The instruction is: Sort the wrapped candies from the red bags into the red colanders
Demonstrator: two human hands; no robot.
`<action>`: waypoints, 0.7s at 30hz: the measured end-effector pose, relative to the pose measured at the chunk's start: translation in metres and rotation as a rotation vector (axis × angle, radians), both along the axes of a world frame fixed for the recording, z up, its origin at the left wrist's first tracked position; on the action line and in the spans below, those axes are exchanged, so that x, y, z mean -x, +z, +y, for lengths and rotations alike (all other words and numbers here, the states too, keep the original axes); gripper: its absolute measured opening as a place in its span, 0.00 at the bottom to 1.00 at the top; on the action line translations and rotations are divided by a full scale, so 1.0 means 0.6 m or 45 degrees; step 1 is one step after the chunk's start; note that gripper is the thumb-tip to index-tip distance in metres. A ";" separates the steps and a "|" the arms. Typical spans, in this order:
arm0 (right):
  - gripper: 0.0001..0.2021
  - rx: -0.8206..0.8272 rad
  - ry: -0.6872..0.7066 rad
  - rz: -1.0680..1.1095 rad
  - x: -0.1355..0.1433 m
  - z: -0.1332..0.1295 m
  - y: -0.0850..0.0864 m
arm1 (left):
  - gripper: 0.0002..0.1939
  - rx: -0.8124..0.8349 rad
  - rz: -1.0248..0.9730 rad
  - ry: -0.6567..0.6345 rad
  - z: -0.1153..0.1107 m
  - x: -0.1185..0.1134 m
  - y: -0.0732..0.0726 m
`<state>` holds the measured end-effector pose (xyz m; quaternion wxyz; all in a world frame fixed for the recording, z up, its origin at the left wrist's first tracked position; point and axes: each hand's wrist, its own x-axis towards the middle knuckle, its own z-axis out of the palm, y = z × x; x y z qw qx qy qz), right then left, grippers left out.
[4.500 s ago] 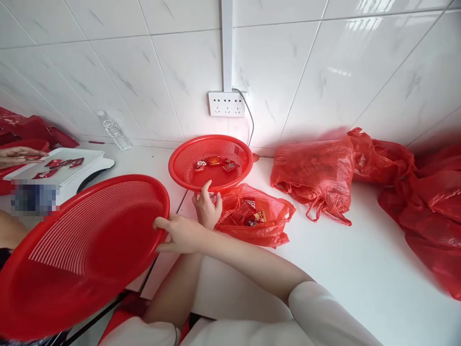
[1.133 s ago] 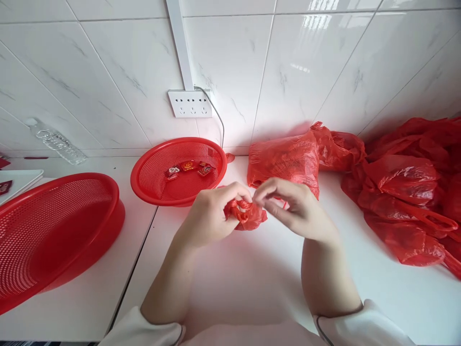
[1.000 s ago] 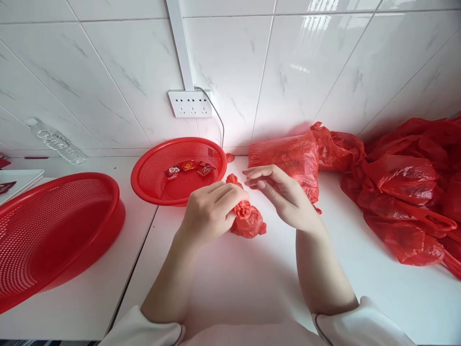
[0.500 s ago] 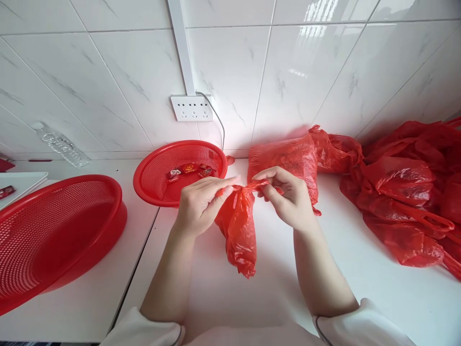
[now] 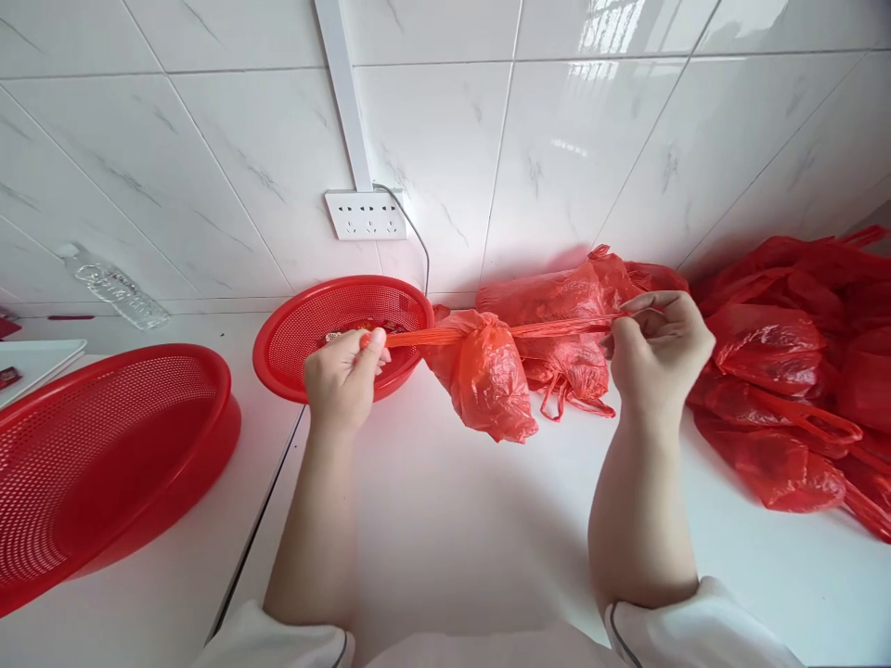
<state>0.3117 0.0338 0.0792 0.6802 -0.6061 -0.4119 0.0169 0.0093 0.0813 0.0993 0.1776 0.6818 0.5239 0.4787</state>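
Showing a red plastic bag (image 5: 491, 376) from the wearer's viewpoint, appearing to hang above a white table (image 5: 452, 557), in front of a larger red bag (image 5: 549, 297). Running its long axis from the gathered neck at the top down to the bottom, leaning slightly to the right. Pointing its bulging bottom down and toward the wearer. Stretching its 2 handles (image 5: 557, 329) sideways in a taut, almost level line, rising slightly toward the right.

Hanging about midway between the hands, well clear of the fingers at its body. Pinching 1 handle end between thumb and fingers of the left hand (image 5: 341, 376), in front of a small red basket (image 5: 299, 325) holding wrapped pieces (image 5: 394, 327). Gripping the other handle end in the curled fingers of the right hand (image 5: 661, 343), near a pile of red bags (image 5: 772, 353).

Looking thin, glossy, crinkled and partly see-through, glowing orange-red near the neck and hiding its contents too well to tell. Twisting into narrow, ribbed cords along the handles. Resting at far left, tilted: a large red basket (image 5: 125, 473).
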 end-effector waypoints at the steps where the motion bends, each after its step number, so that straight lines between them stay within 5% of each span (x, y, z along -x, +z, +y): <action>1: 0.09 0.035 0.020 -0.006 -0.007 -0.003 -0.001 | 0.18 0.083 0.005 -0.055 0.003 0.000 -0.002; 5: 0.09 0.550 0.370 -0.189 -0.037 -0.024 -0.004 | 0.18 0.412 0.055 -0.307 0.005 0.003 -0.009; 9: 0.10 1.091 0.610 -0.634 -0.044 -0.050 0.005 | 0.19 0.658 0.449 -0.430 -0.004 0.000 -0.013; 15: 0.23 0.874 0.751 -0.798 0.036 -0.036 0.003 | 0.18 0.614 0.629 -0.322 -0.014 0.006 -0.004; 19: 0.42 1.044 0.880 -0.930 0.101 0.011 -0.064 | 0.19 0.590 0.622 -0.247 -0.015 0.017 0.009; 21: 0.37 1.189 0.940 -1.032 0.114 0.021 -0.096 | 0.17 0.556 0.573 -0.207 -0.016 0.018 0.013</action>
